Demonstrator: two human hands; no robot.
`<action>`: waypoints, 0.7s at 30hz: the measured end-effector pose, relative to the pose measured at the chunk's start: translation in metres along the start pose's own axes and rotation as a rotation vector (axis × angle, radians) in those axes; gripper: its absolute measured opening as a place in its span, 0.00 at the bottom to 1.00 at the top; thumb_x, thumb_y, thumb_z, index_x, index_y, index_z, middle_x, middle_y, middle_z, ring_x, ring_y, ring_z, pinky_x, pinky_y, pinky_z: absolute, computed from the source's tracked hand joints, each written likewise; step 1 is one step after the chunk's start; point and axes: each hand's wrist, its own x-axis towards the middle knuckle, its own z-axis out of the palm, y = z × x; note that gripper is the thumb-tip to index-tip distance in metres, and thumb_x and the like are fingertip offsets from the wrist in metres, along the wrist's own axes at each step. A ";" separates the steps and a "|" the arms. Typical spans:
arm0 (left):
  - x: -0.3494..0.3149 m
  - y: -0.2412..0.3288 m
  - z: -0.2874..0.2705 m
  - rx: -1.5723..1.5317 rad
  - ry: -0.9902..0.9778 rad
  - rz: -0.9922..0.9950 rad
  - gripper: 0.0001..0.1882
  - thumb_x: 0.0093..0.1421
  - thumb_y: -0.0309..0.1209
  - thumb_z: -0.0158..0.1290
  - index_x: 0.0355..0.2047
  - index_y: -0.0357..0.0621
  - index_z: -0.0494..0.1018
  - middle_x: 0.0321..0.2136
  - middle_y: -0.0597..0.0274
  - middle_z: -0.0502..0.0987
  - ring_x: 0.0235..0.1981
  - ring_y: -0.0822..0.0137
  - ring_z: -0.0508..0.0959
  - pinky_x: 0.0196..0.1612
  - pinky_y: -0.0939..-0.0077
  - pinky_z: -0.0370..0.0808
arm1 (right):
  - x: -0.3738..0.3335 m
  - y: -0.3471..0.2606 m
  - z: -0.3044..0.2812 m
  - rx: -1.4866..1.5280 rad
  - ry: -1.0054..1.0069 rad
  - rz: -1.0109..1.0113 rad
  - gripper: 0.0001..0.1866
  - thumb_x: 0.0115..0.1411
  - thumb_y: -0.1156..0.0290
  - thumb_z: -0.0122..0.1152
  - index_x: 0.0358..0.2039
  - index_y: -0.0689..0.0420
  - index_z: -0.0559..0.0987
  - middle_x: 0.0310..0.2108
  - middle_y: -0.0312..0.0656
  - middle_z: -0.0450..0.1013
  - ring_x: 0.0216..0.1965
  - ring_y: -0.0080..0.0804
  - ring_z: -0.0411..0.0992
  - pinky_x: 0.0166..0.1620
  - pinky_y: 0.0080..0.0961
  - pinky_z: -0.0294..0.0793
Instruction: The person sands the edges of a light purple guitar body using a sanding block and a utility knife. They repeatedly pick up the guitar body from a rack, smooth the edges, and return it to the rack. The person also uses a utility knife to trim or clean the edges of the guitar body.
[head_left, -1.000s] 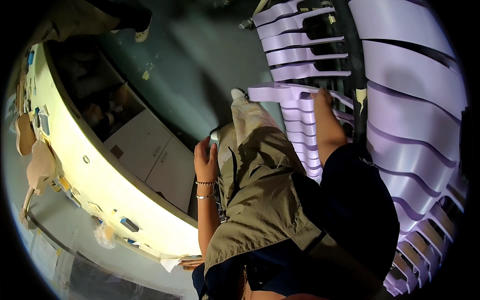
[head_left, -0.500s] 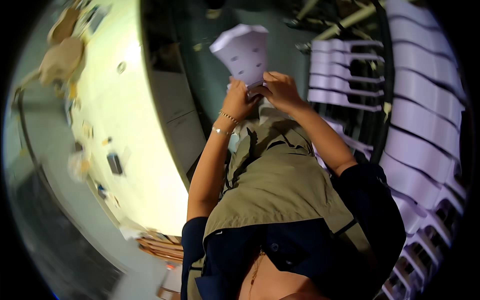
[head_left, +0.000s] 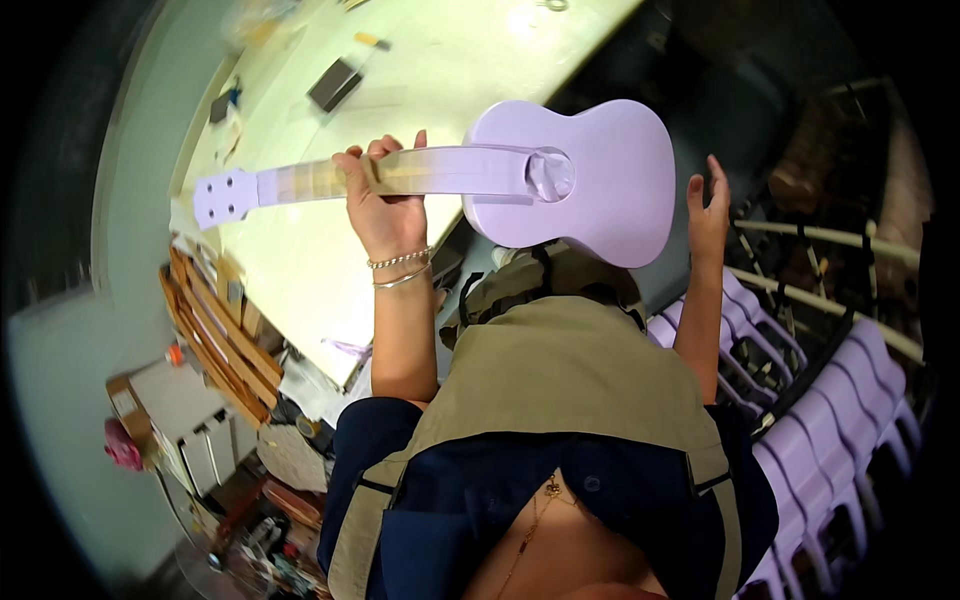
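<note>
A lilac ukulele (head_left: 610, 215) lies crosswise in front of me, its body to the right and its headstock (head_left: 222, 198) to the left. Tan masking tape (head_left: 310, 182) covers part of the neck, and crumpled lilac material (head_left: 549, 177) fills the sound hole. My left hand (head_left: 385, 195) is wrapped round the neck about midway, thumb on the near side. Beyond the body's rounded end, my right hand (head_left: 711, 205) is apart from the ukulele, fingers extended and holding nothing.
A pale worktable (head_left: 440, 70) stands ahead and left, bearing a dark block (head_left: 335, 84). Curved brown wooden pieces (head_left: 215, 335) lean at its near left. Racks of lilac ukulele bodies (head_left: 835, 410) stand close on my right, beside pale rails (head_left: 830, 240).
The ukulele has swung from end-on to crosswise. My left hand now grips its neck, while my right hand has let go and moved off to the right. My view has turned left.
</note>
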 end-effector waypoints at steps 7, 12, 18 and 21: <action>-0.031 0.052 -0.027 -0.082 0.231 0.272 0.12 0.58 0.39 0.51 0.32 0.45 0.64 0.28 0.63 0.68 0.38 0.63 0.73 0.57 0.39 0.57 | 0.010 -0.019 0.089 0.977 -0.762 0.570 0.35 0.64 0.45 0.28 0.57 0.64 0.57 0.54 0.46 0.62 0.53 0.36 0.63 0.55 0.29 0.63; -0.046 0.038 -0.006 0.282 0.295 0.535 0.16 0.62 0.38 0.45 0.45 0.43 0.60 0.40 0.52 0.69 0.47 0.55 0.70 0.57 0.50 0.60 | 0.039 -0.036 0.134 1.025 -0.979 0.604 0.38 0.62 0.42 0.24 0.58 0.64 0.57 0.54 0.46 0.62 0.54 0.37 0.62 0.55 0.31 0.62; -0.039 -0.005 0.008 0.632 0.433 0.672 0.26 0.62 0.35 0.44 0.55 0.36 0.49 0.48 0.39 0.65 0.51 0.51 0.67 0.54 0.58 0.64 | 0.081 -0.049 0.164 0.995 -1.111 0.685 0.40 0.62 0.40 0.22 0.58 0.65 0.57 0.54 0.47 0.62 0.54 0.38 0.62 0.56 0.32 0.61; -0.030 -0.012 0.015 0.618 0.475 0.705 0.24 0.63 0.33 0.42 0.55 0.35 0.49 0.47 0.39 0.66 0.50 0.52 0.68 0.54 0.59 0.64 | 0.099 -0.051 0.175 0.984 -1.142 0.711 0.40 0.61 0.40 0.21 0.57 0.65 0.57 0.54 0.48 0.62 0.54 0.39 0.62 0.56 0.32 0.61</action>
